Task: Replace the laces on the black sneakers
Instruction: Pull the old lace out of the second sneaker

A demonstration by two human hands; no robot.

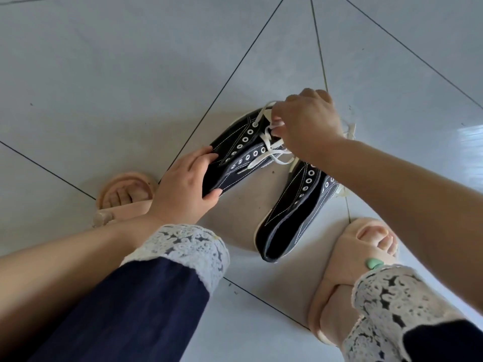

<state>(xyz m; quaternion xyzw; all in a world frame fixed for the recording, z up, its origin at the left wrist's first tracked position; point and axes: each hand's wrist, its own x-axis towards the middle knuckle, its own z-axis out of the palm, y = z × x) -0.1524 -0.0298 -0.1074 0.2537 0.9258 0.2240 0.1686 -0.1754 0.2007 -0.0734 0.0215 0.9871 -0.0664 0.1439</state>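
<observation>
Left hand (187,188) is gripping the heel of one black high-top sneaker (236,150) on the tiled floor (104,74), while the right hand (307,126) is pinching its white lace (271,150); second sneaker (292,212) is lying just beside.

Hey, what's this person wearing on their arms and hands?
Nothing. The left hand and right hand have no gloves, neither wrist carries a watch or bracelet, and the left forearm and right forearm are uncovered, no sleeves in view.
</observation>
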